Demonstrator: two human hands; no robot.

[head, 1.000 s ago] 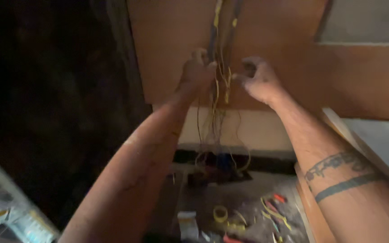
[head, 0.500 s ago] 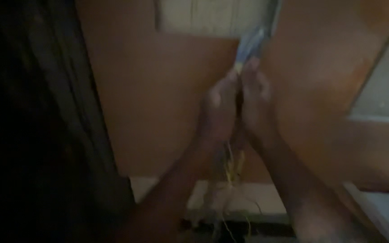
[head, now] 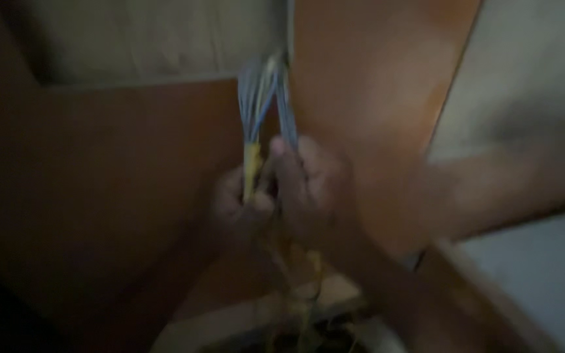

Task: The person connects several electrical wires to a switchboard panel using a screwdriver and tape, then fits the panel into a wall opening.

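— Now both hands meet: a second ago they were spread apart among loose yellow wires. Left hand (head: 240, 209) and right hand (head: 312, 193) are closed round the grey-blue cable bundle (head: 263, 98), gathering it at its yellow-sheathed end (head: 251, 171).

— And the setting?

— Dim, blurred: an orange-brown wall panel (head: 125, 196), pale panels (head: 145, 39) above.

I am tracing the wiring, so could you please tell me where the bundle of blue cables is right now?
In the head view, the bundle of blue cables hangs at upper centre against the orange panel, its lower end gripped by left hand and right hand.
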